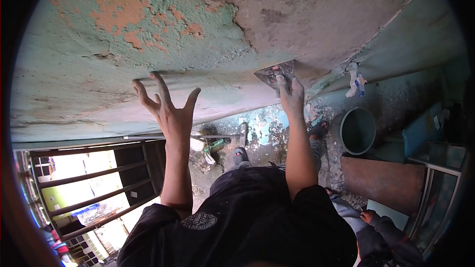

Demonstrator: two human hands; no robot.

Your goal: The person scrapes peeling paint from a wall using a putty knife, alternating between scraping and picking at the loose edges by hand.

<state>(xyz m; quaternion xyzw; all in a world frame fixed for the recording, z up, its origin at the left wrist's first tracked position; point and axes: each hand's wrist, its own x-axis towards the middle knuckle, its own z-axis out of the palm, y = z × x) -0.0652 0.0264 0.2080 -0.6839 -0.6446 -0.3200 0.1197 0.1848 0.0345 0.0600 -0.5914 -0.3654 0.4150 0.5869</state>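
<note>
My right hand [292, 94] grips a scraper [271, 73] with a wide, dark, flared blade, which lies against the wall [198, 52]. The scraper's handle is mostly hidden by my fingers. To the left, my left hand [170, 113] is open with fingers spread, its fingertips at the wall surface and nothing in it. Around the hands the wall carries green paint, worn through to orange in patches. Above the blade lies a bare grey-brown area [307, 15] with a ragged paint edge. Pale dust coats my right fingers.
A tap [353, 79] sticks out of the wall at right, above a grey-green bucket [358, 131]. A brown board [383, 180] lies nearby. At lower right is another person's hand [367, 216]. Barred window [94, 183] at left; paint flakes litter the floor.
</note>
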